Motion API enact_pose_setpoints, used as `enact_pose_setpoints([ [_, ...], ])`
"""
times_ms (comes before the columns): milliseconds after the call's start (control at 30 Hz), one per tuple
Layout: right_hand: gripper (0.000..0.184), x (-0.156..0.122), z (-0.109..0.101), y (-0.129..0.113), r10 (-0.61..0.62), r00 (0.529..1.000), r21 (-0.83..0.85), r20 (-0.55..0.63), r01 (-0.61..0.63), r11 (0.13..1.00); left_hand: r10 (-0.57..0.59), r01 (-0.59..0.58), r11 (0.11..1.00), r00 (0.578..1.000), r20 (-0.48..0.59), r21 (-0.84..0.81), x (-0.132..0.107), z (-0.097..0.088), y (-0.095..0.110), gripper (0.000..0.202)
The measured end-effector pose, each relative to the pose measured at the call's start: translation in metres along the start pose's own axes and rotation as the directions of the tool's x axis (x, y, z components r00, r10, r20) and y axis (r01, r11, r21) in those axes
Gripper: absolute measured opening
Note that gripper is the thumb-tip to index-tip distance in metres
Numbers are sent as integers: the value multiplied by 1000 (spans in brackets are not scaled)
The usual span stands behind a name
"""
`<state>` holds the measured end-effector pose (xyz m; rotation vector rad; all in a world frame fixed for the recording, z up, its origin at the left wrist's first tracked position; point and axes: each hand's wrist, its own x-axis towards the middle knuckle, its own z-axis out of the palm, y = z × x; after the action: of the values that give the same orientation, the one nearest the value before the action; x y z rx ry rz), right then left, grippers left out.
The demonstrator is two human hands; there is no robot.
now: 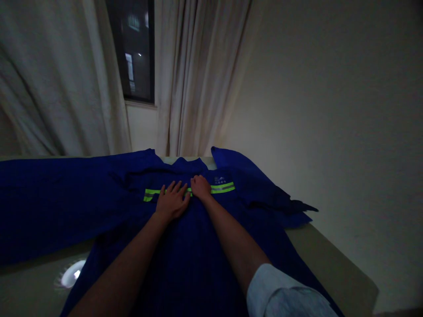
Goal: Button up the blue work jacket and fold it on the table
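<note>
A dark blue cloth work jacket (185, 264) lies flat beneath both hands. The left hand (172, 201) is spread, pinning it smooth. The right hand (200, 186), touching the left, is curled into a fist on the yellow-green reflective stripe (224, 188).

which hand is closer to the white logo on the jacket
Right. The right hand sits just beside the logo, on the stripe; the left hand lies flat on the jacket farther off, past the right one.

Dim, wide-angle warp, glare on table (71, 275)
</note>
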<state>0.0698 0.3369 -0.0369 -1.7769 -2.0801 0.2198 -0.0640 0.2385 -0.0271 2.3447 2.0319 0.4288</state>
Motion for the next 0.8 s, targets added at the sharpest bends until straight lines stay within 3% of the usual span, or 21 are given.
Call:
enact_pose_setpoints([
  [133,30,20,-7,27,30,999,87,15,-31,996,-35,35,999,999,16,-17,3,15,-2,65],
  [300,37,25,-18,60,73,996,177,-42,-65,982,-25,26,999,999,23,-39,1,15,-4,69],
  [400,27,12,-19,55,58,992,169,-111,-39,985,1,0,999,1000,22,-50,1,14,-4,70],
  [467,32,2,-17,45,-9,991,141,-134,28,990,24,-23,998,999,25,-53,0,14,-3,66],
  [533,33,-4,-17,36,-103,989,105,-109,114,988,43,-42,998,999,27,-52,-1,14,-3,63],
  [633,15,-7,-17,30,-162,985,47,-61,165,985,45,-44,998,999,25,-45,-3,13,-3,63],
  [800,23,-5,-23,34,-185,982,-53,-26,183,982,30,-29,999,999,11,-31,2,10,2,63],
])
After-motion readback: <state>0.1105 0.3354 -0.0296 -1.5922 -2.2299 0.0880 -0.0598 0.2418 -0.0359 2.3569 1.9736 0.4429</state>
